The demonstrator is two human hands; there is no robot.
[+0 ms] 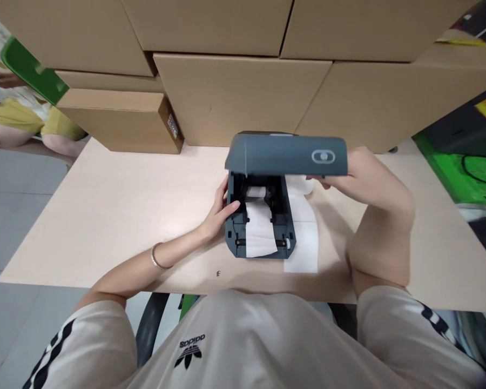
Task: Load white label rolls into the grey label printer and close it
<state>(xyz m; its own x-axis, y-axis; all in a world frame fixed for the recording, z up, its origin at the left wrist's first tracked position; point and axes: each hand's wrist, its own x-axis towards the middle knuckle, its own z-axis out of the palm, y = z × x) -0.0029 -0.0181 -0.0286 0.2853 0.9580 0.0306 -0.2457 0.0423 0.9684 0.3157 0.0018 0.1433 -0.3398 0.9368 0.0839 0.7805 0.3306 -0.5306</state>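
Observation:
A dark grey label printer stands on the table with its lid raised. White label paper runs down the middle of its inside and over the front edge. My left hand grips the printer's left wall, thumb over the rim and fingers along the outside. At the lid's right end is my right hand, its fingers wrapped round the edge and partly hidden by the lid. Another strip of white labels lies flat to the right of the printer, with a white roll behind it.
Large cardboard boxes form a wall along the table's back edge. A smaller closed carton sits at the back left. A small dark scrap lies near the front edge of the table. Another person's legs show at far left.

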